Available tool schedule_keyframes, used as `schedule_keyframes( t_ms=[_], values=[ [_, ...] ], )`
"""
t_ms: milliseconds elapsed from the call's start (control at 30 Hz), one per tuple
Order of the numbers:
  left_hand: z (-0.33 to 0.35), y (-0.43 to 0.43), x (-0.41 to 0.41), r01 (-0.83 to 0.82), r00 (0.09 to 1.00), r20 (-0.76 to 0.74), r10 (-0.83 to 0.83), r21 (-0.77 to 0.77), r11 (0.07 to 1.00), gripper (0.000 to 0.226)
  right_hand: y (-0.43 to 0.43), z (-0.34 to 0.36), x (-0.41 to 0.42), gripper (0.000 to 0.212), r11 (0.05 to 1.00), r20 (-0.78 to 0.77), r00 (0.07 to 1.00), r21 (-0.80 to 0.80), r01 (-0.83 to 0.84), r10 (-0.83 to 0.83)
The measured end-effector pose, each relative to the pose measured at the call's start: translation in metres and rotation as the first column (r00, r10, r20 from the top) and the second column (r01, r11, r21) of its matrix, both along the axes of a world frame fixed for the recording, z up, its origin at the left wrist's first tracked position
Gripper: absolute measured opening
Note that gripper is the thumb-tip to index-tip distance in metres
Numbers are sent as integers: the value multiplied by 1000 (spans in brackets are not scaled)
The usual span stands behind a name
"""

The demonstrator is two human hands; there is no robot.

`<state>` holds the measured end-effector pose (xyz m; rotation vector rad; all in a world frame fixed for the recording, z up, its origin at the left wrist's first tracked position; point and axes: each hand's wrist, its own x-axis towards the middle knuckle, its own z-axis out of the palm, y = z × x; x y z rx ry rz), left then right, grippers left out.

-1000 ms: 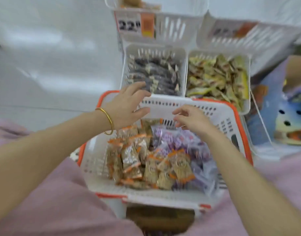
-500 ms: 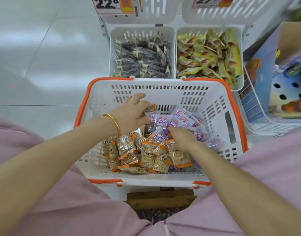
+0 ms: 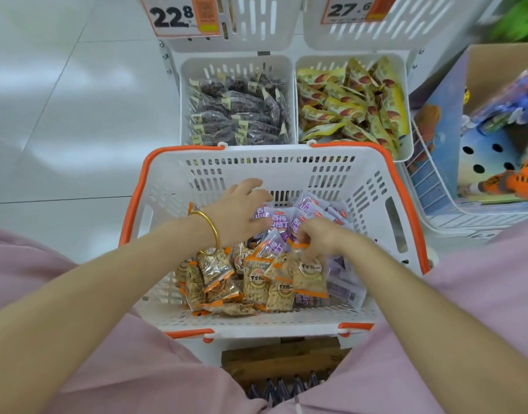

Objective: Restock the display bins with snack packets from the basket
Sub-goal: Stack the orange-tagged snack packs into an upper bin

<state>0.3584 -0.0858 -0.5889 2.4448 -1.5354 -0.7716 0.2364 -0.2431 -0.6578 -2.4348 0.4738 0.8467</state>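
Observation:
A white basket with an orange rim (image 3: 286, 162) sits in front of me, holding orange-trimmed peanut packets (image 3: 256, 282) and purple packets (image 3: 279, 221). My left hand (image 3: 242, 210), with a gold bangle on its wrist, lies inside the basket with fingers reaching onto the purple packets. My right hand (image 3: 322, 237) is curled over the pile and pinches the top edge of an orange-trimmed packet (image 3: 309, 273). Beyond the basket stand two white display bins: the left bin (image 3: 236, 62) holds dark packets, the right bin (image 3: 406, 94) holds yellow packets.
Upper bins with price tags 22.8 (image 3: 179, 14) and 27.6 (image 3: 351, 8) hang above the display bins. A wire rack with a toy box (image 3: 481, 162) stands to the right. White tiled floor lies to the left. A wooden stool (image 3: 280, 363) shows under the basket.
Both hands dropped from the basket's far rim down into the packets. The right hand closed on an orange-trimmed packet; the left hand spread onto the purple ones.

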Motion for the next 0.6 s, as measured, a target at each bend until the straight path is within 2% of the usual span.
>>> schedule_keyframes(
  t_ms=[67,133,200,267,400,500,600],
  values=[
    [3,-2,2,-15,999,-40,14,-40,999,52,-9,32,7,17,984,151,981,147,97,-119],
    [8,-4,2,-67,988,-145,59,-49,997,56,-14,65,9,18,908,245,921,367,201,-303],
    [14,-6,3,-125,952,-285,112,-30,992,60,-17,86,9,21,809,301,850,546,219,-433],
    [21,-8,4,-146,920,-371,129,-18,989,57,-18,95,8,25,745,333,801,636,200,-499],
    [29,-6,5,-279,757,-623,198,-33,960,41,-17,97,12,34,710,375,723,668,224,-580],
    [34,-4,8,-389,679,-695,235,-69,919,37,-17,95,14,31,721,401,661,614,321,-635],
    [39,-4,13,-522,554,-792,257,-90,848,30,-19,94,14,23,727,404,651,590,351,-643]
  ],
)
